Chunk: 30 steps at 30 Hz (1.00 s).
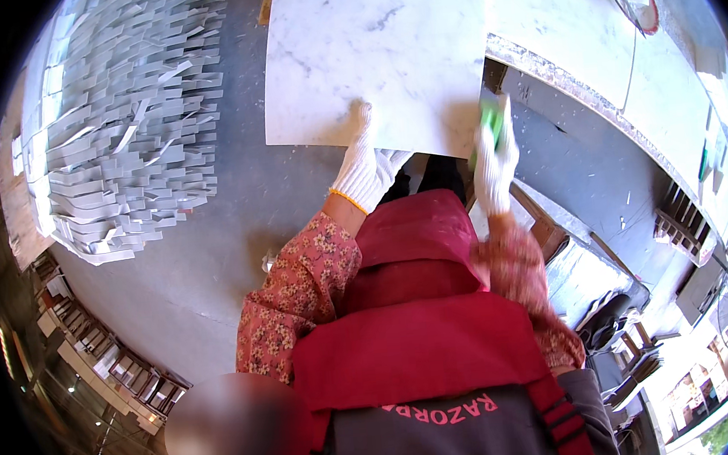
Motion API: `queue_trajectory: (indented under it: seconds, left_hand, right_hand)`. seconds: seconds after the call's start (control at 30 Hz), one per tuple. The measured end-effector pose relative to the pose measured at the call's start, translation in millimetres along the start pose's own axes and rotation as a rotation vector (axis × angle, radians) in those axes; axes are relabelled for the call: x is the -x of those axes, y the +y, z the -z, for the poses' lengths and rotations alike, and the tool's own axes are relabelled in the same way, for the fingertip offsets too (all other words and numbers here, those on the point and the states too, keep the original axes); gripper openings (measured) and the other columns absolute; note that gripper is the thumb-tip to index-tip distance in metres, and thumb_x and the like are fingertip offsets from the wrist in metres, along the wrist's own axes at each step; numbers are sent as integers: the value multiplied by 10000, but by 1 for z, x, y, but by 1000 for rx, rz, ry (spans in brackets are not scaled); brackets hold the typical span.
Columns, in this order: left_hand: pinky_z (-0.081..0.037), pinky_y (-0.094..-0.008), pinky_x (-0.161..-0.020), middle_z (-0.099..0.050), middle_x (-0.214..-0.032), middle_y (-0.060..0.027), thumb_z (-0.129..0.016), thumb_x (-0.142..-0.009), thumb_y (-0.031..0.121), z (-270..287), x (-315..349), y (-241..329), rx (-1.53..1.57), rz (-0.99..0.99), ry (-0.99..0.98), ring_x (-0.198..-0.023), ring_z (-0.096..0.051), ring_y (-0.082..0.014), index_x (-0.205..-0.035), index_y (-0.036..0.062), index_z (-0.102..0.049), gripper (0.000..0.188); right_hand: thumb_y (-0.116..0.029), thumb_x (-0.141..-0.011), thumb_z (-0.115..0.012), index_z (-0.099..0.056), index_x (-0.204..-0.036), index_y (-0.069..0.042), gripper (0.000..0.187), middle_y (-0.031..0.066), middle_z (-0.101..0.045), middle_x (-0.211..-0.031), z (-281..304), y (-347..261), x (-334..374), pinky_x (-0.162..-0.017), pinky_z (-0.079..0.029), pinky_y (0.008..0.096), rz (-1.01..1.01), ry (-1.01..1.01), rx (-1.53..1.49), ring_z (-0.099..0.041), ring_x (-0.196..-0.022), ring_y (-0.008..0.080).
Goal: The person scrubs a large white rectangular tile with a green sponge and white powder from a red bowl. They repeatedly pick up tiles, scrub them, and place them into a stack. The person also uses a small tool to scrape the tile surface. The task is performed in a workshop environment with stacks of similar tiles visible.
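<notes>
White-gloved left hand (366,167) clamped on a marbled sheet (376,55), right hand (496,164) wrapped around a blurred green object (492,118)

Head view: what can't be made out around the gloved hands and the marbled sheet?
All in the head view:
Marbled sheet: far end cut off by the picture's top edge.
Left hand: fingertips other than the thumb's, hidden by the sheet.
Green object in the right hand: exact shape blurred, and partly covered by that hand.
</notes>
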State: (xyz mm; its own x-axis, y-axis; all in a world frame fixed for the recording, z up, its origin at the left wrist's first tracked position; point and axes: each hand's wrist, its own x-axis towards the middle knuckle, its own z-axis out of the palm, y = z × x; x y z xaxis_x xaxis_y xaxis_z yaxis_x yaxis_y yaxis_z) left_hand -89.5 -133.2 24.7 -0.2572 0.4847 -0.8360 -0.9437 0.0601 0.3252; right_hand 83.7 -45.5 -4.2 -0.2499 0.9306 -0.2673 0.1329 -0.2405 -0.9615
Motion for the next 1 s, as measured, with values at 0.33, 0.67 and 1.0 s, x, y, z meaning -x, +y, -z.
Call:
queue_trajectory:
  seconds: [0.33, 0.67, 1.0]
  left_hand:
    - [-485, -484, -1045, -531, -1366, -131, -601, -958, 487, 2, -2, -4, 52, -6, 0, -1246, -543, -270, -1405, 34, -432, 658]
    - [-517, -464, -987, -564, -1300, -108, -653, -932, 472, 9, -13, -9, 85, 24, 8, -1137, -593, -247, -1393, 58, -463, 649]
    - [-508, -481, -1005, -577, -1297, -116, -601, -961, 480, 8, -7, -3, 36, 16, 15, -1177, -584, -257, -1391, 65, -453, 616]
  right_hand:
    - [-171, -979, -603, -353, -1525, -62, 610, 51, -618, -1225, -16, -6, -41, -669, -407, 202, 129, 44, 2, -478, -784, 53]
    - [-176, -975, -620, -377, -1508, -33, 603, 68, -585, -1307, -25, -29, -81, -957, -421, 271, 242, 64, 194, -512, -1085, 119]
    - [-166, -950, -626, -413, -1487, -28, 594, 97, -577, -1338, -23, -34, -71, -997, -429, 346, 286, 34, 357, -541, -1108, 190]
